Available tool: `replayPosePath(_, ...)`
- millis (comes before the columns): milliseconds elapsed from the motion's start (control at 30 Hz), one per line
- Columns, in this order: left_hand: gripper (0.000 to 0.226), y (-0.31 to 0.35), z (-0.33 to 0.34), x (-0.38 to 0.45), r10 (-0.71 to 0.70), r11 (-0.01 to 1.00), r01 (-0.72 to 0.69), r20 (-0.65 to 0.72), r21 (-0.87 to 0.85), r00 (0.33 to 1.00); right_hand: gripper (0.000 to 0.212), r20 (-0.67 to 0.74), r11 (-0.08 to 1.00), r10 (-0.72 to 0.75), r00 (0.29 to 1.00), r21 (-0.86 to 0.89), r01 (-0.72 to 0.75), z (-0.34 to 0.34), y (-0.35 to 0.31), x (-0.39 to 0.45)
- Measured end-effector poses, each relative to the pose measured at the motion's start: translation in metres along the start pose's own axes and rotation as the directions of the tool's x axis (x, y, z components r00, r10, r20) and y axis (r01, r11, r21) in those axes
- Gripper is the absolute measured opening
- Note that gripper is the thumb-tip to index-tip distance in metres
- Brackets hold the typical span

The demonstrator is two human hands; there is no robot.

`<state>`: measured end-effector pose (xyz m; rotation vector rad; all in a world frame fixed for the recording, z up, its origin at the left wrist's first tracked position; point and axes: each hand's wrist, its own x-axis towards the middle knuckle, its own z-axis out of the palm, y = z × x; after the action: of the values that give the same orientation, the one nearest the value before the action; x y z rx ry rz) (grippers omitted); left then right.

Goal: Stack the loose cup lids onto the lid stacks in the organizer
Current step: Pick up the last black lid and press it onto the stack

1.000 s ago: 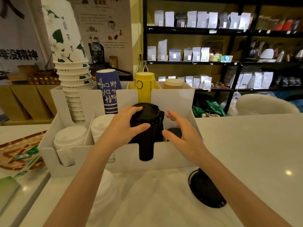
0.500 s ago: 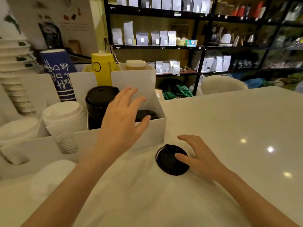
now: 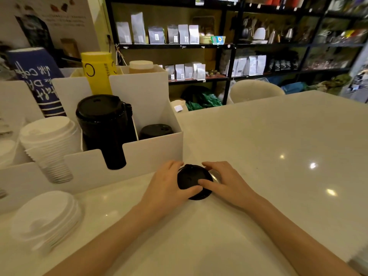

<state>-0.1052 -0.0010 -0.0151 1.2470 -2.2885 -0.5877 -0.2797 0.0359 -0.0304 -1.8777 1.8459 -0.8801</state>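
Observation:
A loose black lid pile (image 3: 192, 179) lies on the white counter just in front of the white organizer (image 3: 151, 152). My left hand (image 3: 169, 186) grips its left side and my right hand (image 3: 225, 182) grips its right side, thumbs on top. In the organizer a tall black lid stack (image 3: 103, 124) leans in the middle slot, a short black lid stack (image 3: 155, 130) sits in the right slot, and a white lid stack (image 3: 49, 144) fills the slot to the left. A loose white lid pile (image 3: 45, 218) rests on the counter at the lower left.
Blue (image 3: 37, 80), yellow (image 3: 97, 70) and tan (image 3: 140, 66) cup stacks stand in the organizer's back row. Black shelving with pouches and kettles lines the far wall. A white chair back (image 3: 254, 92) shows beyond the counter's far edge. The counter stretches to the right.
My left hand has left the organizer and dropped onto the loose black lids. My right hand has closed on their other side. The view has shifted right and down.

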Motion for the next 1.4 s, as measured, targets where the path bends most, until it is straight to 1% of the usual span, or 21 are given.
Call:
replayPosePath(100,0.070,0.000,0.008,-0.003,-0.032,0.999,0.033,-0.046,0.011,0.998,0.053,-0.004,1.000,0.011,1.000,0.008,-0.011,0.002,0.001,0.001)
replayPosePath(200,0.075,0.001,0.011,-0.005,-0.017,1.000,0.018,-0.034,0.024,0.999,0.052,-0.002,1.000,0.021,1.000,0.009,-0.021,0.003,0.001,0.003)
replayPosePath(267,0.074,0.002,0.010,-0.006,-0.008,1.000,0.008,-0.032,0.008,0.999,0.050,-0.005,1.000,0.019,1.000,0.022,-0.019,0.003,-0.002,0.003)
replayPosePath(333,0.071,0.004,0.007,-0.006,-0.003,0.999,0.002,-0.036,-0.038,0.999,0.041,-0.028,0.995,0.019,0.999,0.093,-0.017,0.001,-0.006,0.002)
replayPosePath(400,0.067,0.006,-0.002,-0.003,0.006,0.996,-0.010,-0.050,-0.085,0.999,0.028,-0.069,0.981,0.019,0.997,0.195,-0.005,-0.005,-0.013,0.002)
replayPosePath(500,0.062,0.014,-0.024,0.000,0.032,0.989,-0.043,-0.083,-0.142,0.996,0.016,-0.167,0.952,0.017,0.986,0.303,0.035,-0.016,-0.029,0.006)
replayPosePath(600,0.048,0.025,-0.054,0.001,0.054,0.975,-0.078,-0.117,-0.209,0.992,0.014,-0.233,0.926,-0.016,0.972,0.363,0.102,-0.025,-0.048,0.013)
replayPosePath(633,0.047,0.029,-0.064,0.000,0.051,0.971,-0.082,-0.137,-0.226,0.989,0.014,-0.245,0.918,-0.036,0.969,0.375,0.129,-0.027,-0.055,0.016)
replayPosePath(733,0.064,0.030,-0.095,-0.001,0.005,0.967,-0.065,-0.236,-0.248,0.972,0.018,-0.275,0.892,-0.105,0.956,0.399,0.212,-0.033,-0.077,0.028)
replayPosePath(767,0.065,0.029,-0.105,-0.002,-0.004,0.960,-0.070,-0.262,-0.272,0.965,0.020,-0.280,0.878,-0.123,0.952,0.417,0.236,-0.033,-0.086,0.032)
replayPosePath(867,0.060,0.023,-0.134,-0.004,-0.005,0.920,-0.116,-0.310,-0.373,0.951,0.032,-0.304,0.819,-0.170,0.937,0.485,0.306,-0.032,-0.112,0.046)
replayPosePath(933,0.059,0.014,-0.150,-0.004,-0.012,0.872,-0.150,-0.327,-0.466,0.945,0.039,-0.319,0.786,-0.203,0.926,0.511,0.348,-0.028,-0.129,0.056)
replayPosePath(1000,0.056,0.002,-0.162,-0.002,-0.029,0.800,-0.192,-0.356,-0.569,0.934,0.039,-0.326,0.758,-0.244,0.913,0.524,0.389,-0.021,-0.143,0.064)
replayPosePath(1067,0.055,-0.010,-0.171,-0.001,-0.035,0.748,-0.243,-0.403,-0.617,0.914,0.034,-0.325,0.735,-0.286,0.901,0.529,0.424,-0.010,-0.155,0.071)
replayPosePath(1133,0.050,-0.022,-0.178,0.001,-0.044,0.741,-0.274,-0.451,-0.613,0.891,0.027,-0.325,0.718,-0.322,0.889,0.528,0.453,0.000,-0.164,0.077)
replayPosePath(1267,0.032,-0.045,-0.186,0.006,-0.048,0.856,-0.255,-0.560,-0.449,0.827,0.028,-0.281,0.679,-0.326,0.903,0.594,0.430,0.014,-0.173,0.089)
replayPosePath(1333,0.028,-0.055,-0.189,0.008,-0.044,0.885,-0.231,-0.567,-0.403,0.822,0.028,-0.257,0.685,-0.318,0.912,0.603,0.409,0.021,-0.173,0.095)
replayPosePath(1400,0.028,-0.064,-0.190,0.010,-0.046,0.902,-0.197,-0.539,-0.384,0.841,0.027,-0.235,0.704,-0.306,0.923,0.597,0.386,0.030,-0.171,0.101)
